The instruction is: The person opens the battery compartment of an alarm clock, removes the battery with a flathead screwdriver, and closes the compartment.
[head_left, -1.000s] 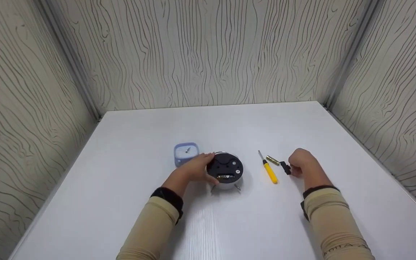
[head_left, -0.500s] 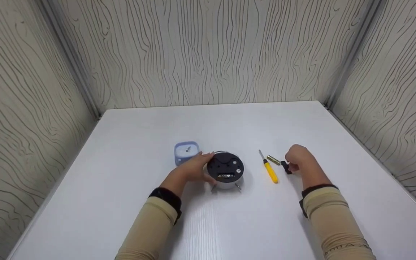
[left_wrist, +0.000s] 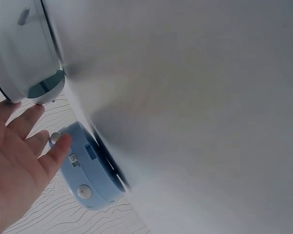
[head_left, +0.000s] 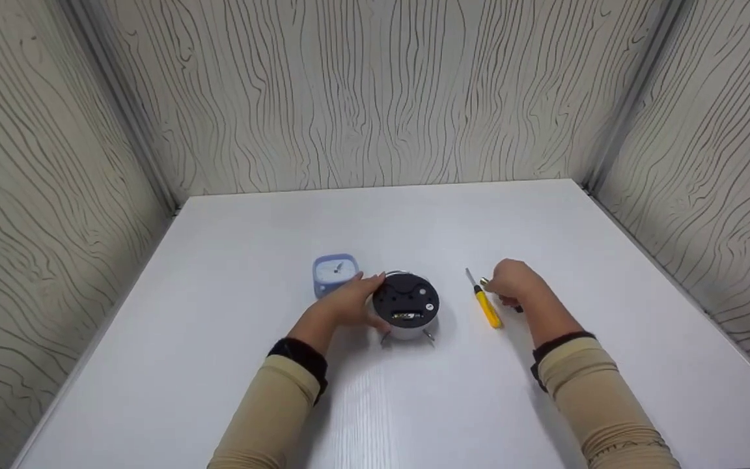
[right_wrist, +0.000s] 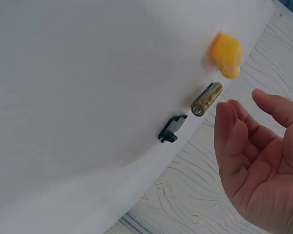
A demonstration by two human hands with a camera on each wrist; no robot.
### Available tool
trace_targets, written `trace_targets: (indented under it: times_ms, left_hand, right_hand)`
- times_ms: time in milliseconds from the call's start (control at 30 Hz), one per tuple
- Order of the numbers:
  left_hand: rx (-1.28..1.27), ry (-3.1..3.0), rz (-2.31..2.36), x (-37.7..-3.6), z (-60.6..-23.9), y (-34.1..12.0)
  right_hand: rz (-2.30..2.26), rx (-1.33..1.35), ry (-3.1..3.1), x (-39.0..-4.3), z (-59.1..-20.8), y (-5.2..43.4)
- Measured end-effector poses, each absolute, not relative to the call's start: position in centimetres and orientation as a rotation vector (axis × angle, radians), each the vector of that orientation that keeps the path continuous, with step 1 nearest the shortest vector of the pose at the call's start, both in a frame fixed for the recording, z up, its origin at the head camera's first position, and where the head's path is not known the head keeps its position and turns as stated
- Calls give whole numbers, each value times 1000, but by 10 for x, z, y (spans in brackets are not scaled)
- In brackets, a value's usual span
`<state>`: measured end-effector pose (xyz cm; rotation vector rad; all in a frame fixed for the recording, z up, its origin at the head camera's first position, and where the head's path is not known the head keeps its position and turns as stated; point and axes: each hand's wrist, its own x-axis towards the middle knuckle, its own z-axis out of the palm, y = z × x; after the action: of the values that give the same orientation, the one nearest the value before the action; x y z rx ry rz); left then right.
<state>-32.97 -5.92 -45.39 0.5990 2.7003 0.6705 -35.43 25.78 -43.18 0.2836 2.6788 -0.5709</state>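
A person in tan knit sleeves with black cuffs works at a smooth white table [head_left: 232, 365] boxed in on three sides by pale panels with dark wavy wood-grain lines. The left hand [head_left: 349, 303] rests against the side of a round alarm clock [head_left: 406, 306] lying face down: a white curved body on thin metal legs, with a flat black plastic back whose open slot shows a battery inside. The fingers are nearly straight and only lightly spread, touching the clock's rim rather than wrapping it; the left wrist view shows the open palm [left_wrist: 14, 170] beside the clock's glossy white shell [left_wrist: 19, 53]. Just behind that hand stands a small square clock [head_left: 335, 272] of pale blue plastic with rounded corners. The right hand [head_left: 510, 283] hovers over a small gold cylindrical battery [right_wrist: 207, 99], fingers loosely curved and parted, holding nothing; the fingertips [right_wrist: 227, 114] are just beside the battery, not touching it. Near the battery lies a small flat black plastic cover [right_wrist: 172, 128]. A screwdriver [head_left: 486, 306] with a yellow handle and thin metal shaft lies just left of the right hand, between it and the round clock.
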Motion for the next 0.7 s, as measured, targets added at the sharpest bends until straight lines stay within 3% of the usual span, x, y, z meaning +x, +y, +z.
trace_targets:
  times_ms: [700]
  left_hand:
    - [579, 2709, 684, -327, -455, -56]
  right_hand:
    - [-399, 124, 2780, -346, -451, 232]
